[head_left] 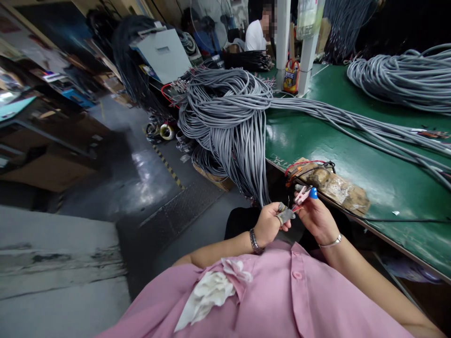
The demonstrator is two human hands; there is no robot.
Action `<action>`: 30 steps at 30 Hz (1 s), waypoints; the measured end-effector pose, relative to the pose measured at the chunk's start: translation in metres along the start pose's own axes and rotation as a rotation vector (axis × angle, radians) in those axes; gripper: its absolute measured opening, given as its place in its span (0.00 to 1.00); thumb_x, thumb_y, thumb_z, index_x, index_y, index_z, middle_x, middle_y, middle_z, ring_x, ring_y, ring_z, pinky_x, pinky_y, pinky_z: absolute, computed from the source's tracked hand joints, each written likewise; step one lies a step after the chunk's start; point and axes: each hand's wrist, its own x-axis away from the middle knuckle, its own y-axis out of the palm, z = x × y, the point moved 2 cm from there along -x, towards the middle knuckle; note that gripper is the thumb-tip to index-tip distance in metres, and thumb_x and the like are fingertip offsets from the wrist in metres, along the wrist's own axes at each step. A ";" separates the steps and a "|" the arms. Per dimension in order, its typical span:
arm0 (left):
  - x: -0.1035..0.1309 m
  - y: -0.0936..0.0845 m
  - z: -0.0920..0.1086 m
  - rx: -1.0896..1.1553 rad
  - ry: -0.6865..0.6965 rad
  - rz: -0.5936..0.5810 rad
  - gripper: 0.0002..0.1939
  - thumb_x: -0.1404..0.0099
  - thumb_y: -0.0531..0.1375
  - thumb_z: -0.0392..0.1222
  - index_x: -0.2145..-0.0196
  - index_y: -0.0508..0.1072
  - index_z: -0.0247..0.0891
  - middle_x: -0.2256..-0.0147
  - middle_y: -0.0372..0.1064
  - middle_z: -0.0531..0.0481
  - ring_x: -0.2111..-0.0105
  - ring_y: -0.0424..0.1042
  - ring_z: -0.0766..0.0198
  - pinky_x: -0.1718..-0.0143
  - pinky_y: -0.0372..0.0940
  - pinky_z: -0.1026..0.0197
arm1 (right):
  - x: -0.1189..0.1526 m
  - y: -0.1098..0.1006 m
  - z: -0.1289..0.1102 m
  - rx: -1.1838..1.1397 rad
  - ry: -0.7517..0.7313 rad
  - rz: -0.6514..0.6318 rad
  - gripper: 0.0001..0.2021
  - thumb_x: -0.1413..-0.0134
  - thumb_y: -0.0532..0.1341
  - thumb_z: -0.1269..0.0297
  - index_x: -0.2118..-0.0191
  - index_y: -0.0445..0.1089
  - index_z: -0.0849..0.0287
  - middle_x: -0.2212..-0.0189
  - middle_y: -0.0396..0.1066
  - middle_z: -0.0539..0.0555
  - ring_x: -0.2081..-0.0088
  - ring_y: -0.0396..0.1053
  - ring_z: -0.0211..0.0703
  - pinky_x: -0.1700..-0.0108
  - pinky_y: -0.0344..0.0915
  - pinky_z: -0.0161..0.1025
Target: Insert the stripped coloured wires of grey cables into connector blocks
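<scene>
My left hand (269, 224) is closed in a pinch, with worn grey coverings on its thumb and finger. Between its fingertips are thin wires (298, 208), some of them reddish. Close beside it, my right hand (317, 217) has a blue covering on one fingertip. Its fingers are closed on a small pale pink, clip-like piece (302, 195), which meets the wires. Its exact kind is hard to make out. Both hands are in front of my body, just off the edge of the green table (299, 136).
A large heap of grey cables (229, 103) hangs over the table's corner, with strands running right. A taped wooden block (333, 185) with red and black leads lies at the near edge. Another cable coil (405, 77) sits far right. A person (255, 35) is behind the table.
</scene>
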 end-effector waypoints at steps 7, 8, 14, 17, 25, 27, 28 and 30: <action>-0.001 0.001 -0.001 0.005 0.004 -0.004 0.12 0.43 0.62 0.46 0.75 0.70 0.33 0.81 0.67 0.52 0.84 0.63 0.72 0.82 0.55 0.69 | 0.003 0.000 0.000 -0.078 0.037 -0.014 0.13 0.47 0.62 0.50 0.66 0.74 0.54 0.69 0.74 0.50 0.71 0.67 0.38 0.66 0.67 0.37; 0.000 0.001 0.000 0.010 0.010 -0.004 0.12 0.43 0.62 0.45 0.75 0.69 0.33 0.81 0.67 0.52 0.84 0.63 0.72 0.82 0.55 0.69 | 0.003 0.001 0.001 -0.102 0.050 -0.026 0.14 0.46 0.61 0.49 0.67 0.74 0.54 0.69 0.74 0.50 0.71 0.67 0.38 0.66 0.67 0.37; 0.006 -0.001 -0.002 0.034 0.027 -0.045 0.13 0.43 0.62 0.47 0.76 0.68 0.33 0.81 0.67 0.52 0.83 0.63 0.72 0.81 0.58 0.68 | 0.013 -0.005 0.002 -0.093 0.174 -0.142 0.24 0.47 0.55 0.39 0.63 0.74 0.56 0.65 0.73 0.53 0.69 0.68 0.38 0.66 0.67 0.36; 0.009 -0.006 -0.004 0.006 0.027 -0.042 0.15 0.42 0.62 0.48 0.76 0.67 0.33 0.80 0.68 0.51 0.83 0.64 0.71 0.80 0.59 0.68 | 0.019 -0.013 0.000 0.020 0.231 -0.215 0.26 0.49 0.57 0.38 0.60 0.74 0.57 0.64 0.73 0.55 0.67 0.69 0.41 0.65 0.67 0.38; 0.010 -0.010 -0.006 -0.072 0.054 -0.050 0.15 0.43 0.62 0.48 0.77 0.68 0.33 0.80 0.67 0.51 0.82 0.64 0.71 0.79 0.60 0.68 | 0.030 -0.008 -0.006 0.433 0.180 -0.221 0.12 0.52 0.67 0.57 0.66 0.73 0.59 0.72 0.70 0.51 0.71 0.65 0.36 0.66 0.63 0.35; 0.009 -0.009 -0.006 -0.094 0.048 -0.064 0.15 0.44 0.63 0.49 0.77 0.68 0.33 0.80 0.67 0.51 0.81 0.65 0.71 0.78 0.61 0.68 | 0.031 -0.001 -0.008 0.523 0.110 -0.197 0.10 0.54 0.69 0.59 0.69 0.72 0.60 0.75 0.68 0.48 0.73 0.63 0.34 0.67 0.61 0.34; 0.008 -0.009 -0.006 -0.104 0.035 -0.081 0.15 0.44 0.64 0.49 0.76 0.68 0.33 0.80 0.67 0.51 0.81 0.65 0.70 0.78 0.61 0.68 | 0.032 0.002 -0.008 0.553 0.084 -0.191 0.10 0.53 0.68 0.59 0.70 0.72 0.60 0.75 0.68 0.48 0.73 0.62 0.34 0.68 0.61 0.34; 0.007 -0.008 -0.008 -0.119 -0.004 -0.141 0.16 0.45 0.64 0.49 0.75 0.69 0.33 0.80 0.68 0.51 0.81 0.66 0.70 0.78 0.62 0.67 | 0.034 0.005 -0.008 0.587 0.067 -0.192 0.10 0.52 0.67 0.58 0.71 0.71 0.60 0.75 0.69 0.48 0.73 0.63 0.35 0.67 0.61 0.35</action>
